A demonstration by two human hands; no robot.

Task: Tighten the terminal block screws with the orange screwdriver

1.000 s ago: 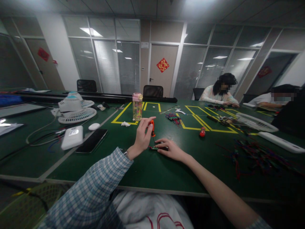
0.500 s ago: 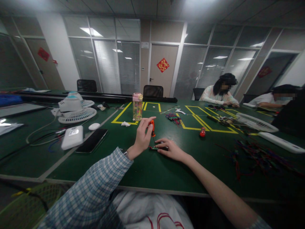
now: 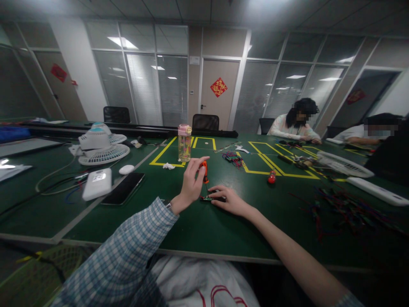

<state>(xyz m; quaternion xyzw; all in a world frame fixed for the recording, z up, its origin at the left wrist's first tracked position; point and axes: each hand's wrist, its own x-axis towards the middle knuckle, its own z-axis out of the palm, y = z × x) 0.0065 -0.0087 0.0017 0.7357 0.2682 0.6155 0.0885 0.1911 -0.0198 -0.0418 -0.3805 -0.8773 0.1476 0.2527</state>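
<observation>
Red diamond sign (image 3: 218, 87), gold 招财进宝, beige door (image 3: 220, 107)

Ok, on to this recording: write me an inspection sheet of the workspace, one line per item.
Surface: green table with yellow tape.
Job's things: screwdriver, near upright, over a small board; tip contact unclear.
Clutter: bottle, phone, white box, white fans.
Hands: left hand, fingers at the screwdriver's handle; right hand, fingers at the board.
Cables: several cables by the white box; tangled wires at right.
Surroundings: two people at the table's far right; chairs, door beyond.
</observation>
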